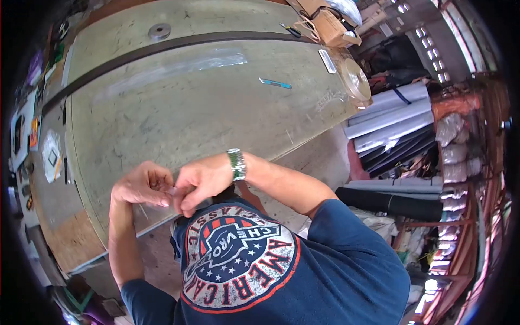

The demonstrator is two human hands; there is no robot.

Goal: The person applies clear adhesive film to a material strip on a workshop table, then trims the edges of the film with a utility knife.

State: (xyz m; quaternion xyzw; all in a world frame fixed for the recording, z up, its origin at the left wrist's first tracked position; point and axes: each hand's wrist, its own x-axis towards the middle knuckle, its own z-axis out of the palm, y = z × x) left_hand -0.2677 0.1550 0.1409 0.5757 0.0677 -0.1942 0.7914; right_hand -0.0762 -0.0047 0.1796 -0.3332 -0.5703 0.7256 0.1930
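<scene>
My left hand (142, 185) and my right hand (201, 183) meet just in front of my chest, over the near edge of the worktable (162, 130). Thumb and fingers are pinched together on both. Between the fingertips shows a small pale, see-through piece (172, 191); its exact kind is too small to make out. The right fingers curl downward and partly hide it. A metal band (236, 164) circles my right wrist.
On the table lie a teal cutter knife (276, 83), a clear plastic strip (219, 59), a dark long bar (179, 41), a metal disc (159, 32) and a tape roll (355, 78). Pliers (291, 30) and a cardboard box (331, 28) sit at the far right. Material rolls (395, 116) are stacked beyond.
</scene>
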